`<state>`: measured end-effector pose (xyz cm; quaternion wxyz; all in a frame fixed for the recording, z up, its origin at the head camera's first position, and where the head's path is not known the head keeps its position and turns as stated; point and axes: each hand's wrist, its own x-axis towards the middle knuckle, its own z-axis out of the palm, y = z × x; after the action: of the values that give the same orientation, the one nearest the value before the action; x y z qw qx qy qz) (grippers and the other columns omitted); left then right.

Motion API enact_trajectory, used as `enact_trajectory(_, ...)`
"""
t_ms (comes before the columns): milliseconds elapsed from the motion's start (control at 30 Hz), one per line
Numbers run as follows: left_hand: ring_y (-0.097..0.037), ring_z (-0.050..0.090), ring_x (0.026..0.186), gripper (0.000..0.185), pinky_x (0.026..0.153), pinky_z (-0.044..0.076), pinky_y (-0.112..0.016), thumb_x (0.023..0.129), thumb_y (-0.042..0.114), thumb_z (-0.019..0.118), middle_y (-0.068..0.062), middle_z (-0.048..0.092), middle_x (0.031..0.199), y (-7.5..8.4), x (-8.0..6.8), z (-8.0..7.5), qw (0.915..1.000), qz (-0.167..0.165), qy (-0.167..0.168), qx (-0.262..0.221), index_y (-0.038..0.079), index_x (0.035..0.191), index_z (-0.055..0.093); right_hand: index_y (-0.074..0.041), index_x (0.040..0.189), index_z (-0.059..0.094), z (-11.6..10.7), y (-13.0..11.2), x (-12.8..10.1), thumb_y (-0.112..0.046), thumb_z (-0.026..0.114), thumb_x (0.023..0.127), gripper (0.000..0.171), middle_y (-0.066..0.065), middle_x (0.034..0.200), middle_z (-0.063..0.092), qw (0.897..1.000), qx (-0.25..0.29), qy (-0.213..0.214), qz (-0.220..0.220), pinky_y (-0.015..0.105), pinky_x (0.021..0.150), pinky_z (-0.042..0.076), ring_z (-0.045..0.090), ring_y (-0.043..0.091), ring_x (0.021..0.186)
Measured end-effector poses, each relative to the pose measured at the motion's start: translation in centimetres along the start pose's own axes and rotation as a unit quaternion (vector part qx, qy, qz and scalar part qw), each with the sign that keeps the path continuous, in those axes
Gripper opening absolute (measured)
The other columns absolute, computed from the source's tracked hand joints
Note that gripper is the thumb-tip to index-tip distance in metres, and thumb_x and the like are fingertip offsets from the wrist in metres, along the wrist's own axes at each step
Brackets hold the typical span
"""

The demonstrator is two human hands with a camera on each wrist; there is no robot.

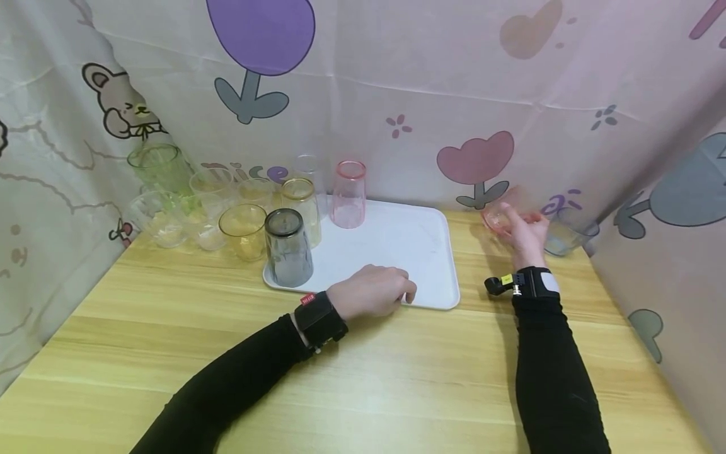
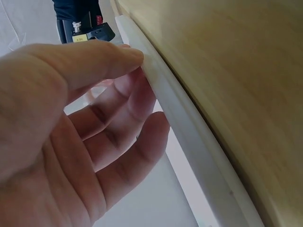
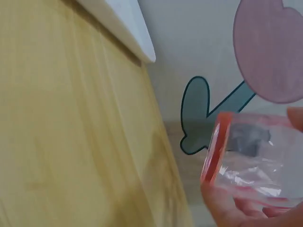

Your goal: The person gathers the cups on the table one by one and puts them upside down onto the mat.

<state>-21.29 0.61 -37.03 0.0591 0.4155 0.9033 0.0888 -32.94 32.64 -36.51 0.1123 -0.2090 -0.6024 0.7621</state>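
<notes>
In the head view my right hand (image 1: 527, 236) grips a clear pink glass (image 1: 495, 221) at the back right, beside the curtain. The right wrist view shows this pink glass (image 3: 255, 156) tilted, its red-pink rim towards the left, with fingers below it and a fingertip above. My left hand (image 1: 374, 290) is at the front edge of a white tray (image 1: 408, 239). Seen from the left wrist, the thumb and curled fingertips of this left hand (image 2: 94, 109) meet at the raised rim of the tray (image 2: 189, 137).
Upside-down on the tray stand a grey glass (image 1: 289, 252), a yellowish glass (image 1: 306, 214) and a pink glass (image 1: 348, 195). Left of it cluster an amber cup (image 1: 244, 233), a green glass (image 1: 161, 167) and several clear cups. A bluish glass (image 1: 570, 230) lies right of my right hand.
</notes>
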Motion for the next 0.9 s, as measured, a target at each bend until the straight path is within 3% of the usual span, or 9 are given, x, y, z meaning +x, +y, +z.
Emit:
enact_trajectory(133, -0.009, 0.063, 0.091, 0.022, 0.074, 0.055, -0.032, 0.096, 0.008, 0.066, 0.008, 0.067, 0.101, -0.1, -0.1, 0.1, 1.0000, -0.001, 0.003, 0.003, 0.022, 0.108, 0.078, -0.016, 0.161, 0.010, 0.3, -0.5, -0.7, -0.028, 0.084, 0.089, 0.104, 0.003, 0.155, 0.020, 0.999, 0.025, -0.030, -0.002, 0.030, 0.100, 0.054, 0.065, 0.015, 0.091)
enact_trajectory(200, -0.009, 0.063, 0.090, 0.020, 0.073, 0.055, -0.033, 0.096, 0.010, 0.067, 0.008, 0.066, 0.100, -0.1, -0.1, 0.1, 1.0000, -0.003, 0.006, 0.004, 0.022, 0.108, 0.078, -0.015, 0.159, 0.012, 0.5, -0.7, -1.1, -0.031, 0.084, 0.089, 0.102, 0.006, 0.161, 0.018, 0.998, 0.041, -0.046, -0.007, 0.031, 0.101, 0.054, 0.066, 0.016, 0.091)
enact_trajectory(267, -0.009, 0.062, 0.089, 0.019, 0.073, 0.056, -0.034, 0.097, 0.013, 0.067, 0.007, 0.065, 0.102, -0.1, -0.1, 0.2, 0.9999, -0.006, 0.011, 0.007, 0.022, 0.110, 0.077, -0.013, 0.154, 0.021, 0.7, -1.0, -1.5, -0.034, 0.083, 0.089, 0.092, 0.008, 0.158, 0.028, 0.997, 0.049, -0.059, -0.017, 0.031, 0.099, 0.055, 0.066, 0.017, 0.092)
enact_trajectory(400, -0.010, 0.061, 0.088, 0.024, 0.068, 0.056, -0.033, 0.099, 0.020, 0.066, 0.004, 0.062, 0.113, -0.2, 0.0, 0.1, 0.9990, -0.027, 0.035, 0.005, 0.021, 0.122, 0.073, -0.012, 0.126, 0.036, 1.2, -1.5, -2.3, -0.036, 0.081, 0.091, 0.062, 0.008, 0.131, 0.046, 0.992, 0.075, -0.089, -0.040, 0.032, 0.092, 0.059, 0.066, 0.018, 0.086)
enact_trajectory(533, -0.013, 0.061, 0.085, 0.038, 0.059, 0.053, -0.030, 0.099, 0.023, 0.066, -0.001, 0.057, 0.126, -0.3, 0.1, -0.2, 0.9943, -0.050, 0.093, -0.007, 0.017, 0.136, 0.063, -0.012, 0.128, 0.038, 2.1, -2.1, -3.4, -0.037, 0.077, 0.095, 0.056, 0.009, 0.125, 0.048, 0.982, 0.116, -0.141, -0.039, 0.032, 0.089, 0.061, 0.066, 0.020, 0.089)
enact_trajectory(700, -0.015, 0.065, 0.097, 0.048, 0.057, 0.055, -0.030, 0.096, 0.020, 0.070, -0.005, 0.054, 0.137, -0.6, 0.3, -0.7, 0.9778, -0.049, 0.203, -0.014, 0.010, 0.140, 0.055, -0.011, 0.130, 0.042, 3.8, -2.3, -5.1, -0.037, 0.073, 0.098, 0.053, 0.011, 0.122, 0.052, 0.968, 0.144, -0.202, -0.039, 0.034, 0.089, 0.061, 0.067, 0.021, 0.089)
enact_trajectory(900, -0.025, 0.063, 0.111, 0.056, 0.067, 0.059, -0.033, 0.092, 0.016, 0.071, -0.015, 0.050, 0.141, -1.1, 0.2, -1.3, 0.9411, -0.037, 0.335, -0.028, 0.000, 0.141, 0.049, -0.014, 0.133, 0.049, 6.3, -1.4, -6.9, -0.042, 0.066, 0.102, 0.045, 0.013, 0.132, 0.050, 0.957, 0.110, -0.262, -0.052, 0.034, 0.091, 0.060, 0.067, 0.022, 0.100)
